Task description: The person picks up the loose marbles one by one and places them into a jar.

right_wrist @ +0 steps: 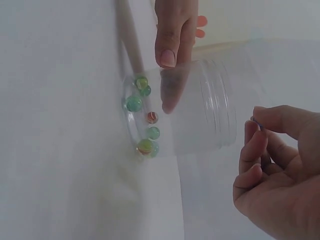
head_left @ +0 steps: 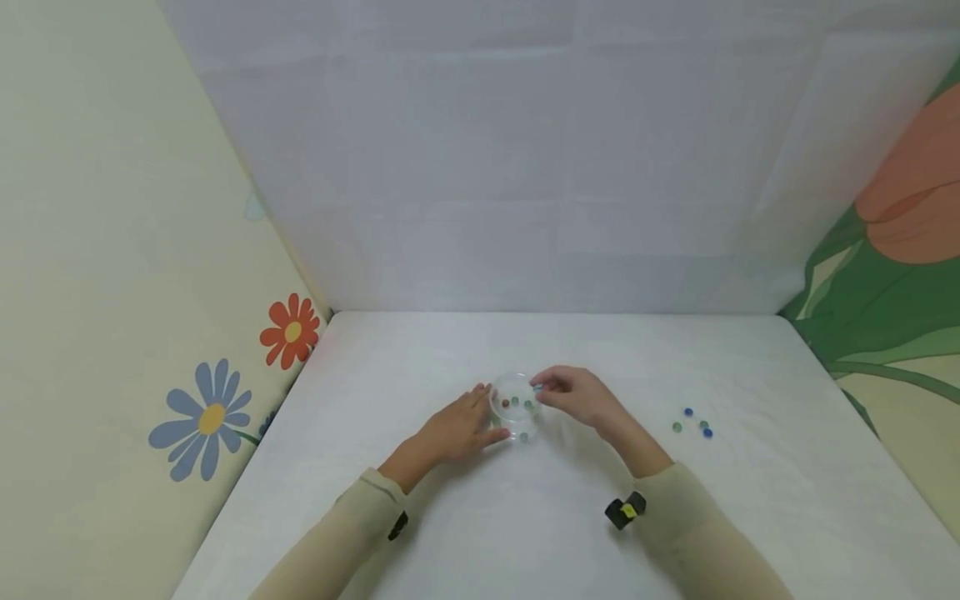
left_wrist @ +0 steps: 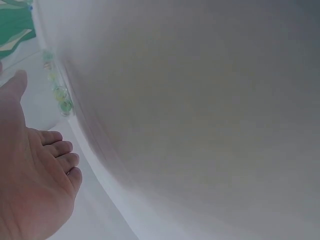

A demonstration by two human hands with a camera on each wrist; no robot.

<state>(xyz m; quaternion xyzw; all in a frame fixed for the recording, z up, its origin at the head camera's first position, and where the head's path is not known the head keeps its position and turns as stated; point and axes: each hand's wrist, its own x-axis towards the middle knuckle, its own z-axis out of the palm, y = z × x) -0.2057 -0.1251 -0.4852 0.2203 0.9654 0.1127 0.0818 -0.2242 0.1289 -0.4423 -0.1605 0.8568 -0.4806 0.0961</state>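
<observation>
A clear plastic jar [right_wrist: 190, 125] stands upright on the white table, with several green, yellowish and reddish-brown glass marbles [right_wrist: 152, 117] on its bottom. My left hand [head_left: 467, 427] rests at the jar's left side, its thumb in front and its fairly straight fingers behind. In the left wrist view, the palm and fingertips of that hand show beside the marbles. Just right of the jar's mouth, my right hand [head_left: 579, 395] pinches a small blue marble [head_left: 537, 387] between thumb and forefinger. The fingertips hide most of that marble in the right wrist view.
Several loose blue and green marbles [head_left: 703, 425] lie on the white table [head_left: 510, 533] to the right of my right forearm. A white backdrop [head_left: 525, 167] rises behind the table. Flower-painted walls [head_left: 112, 292] stand at both sides.
</observation>
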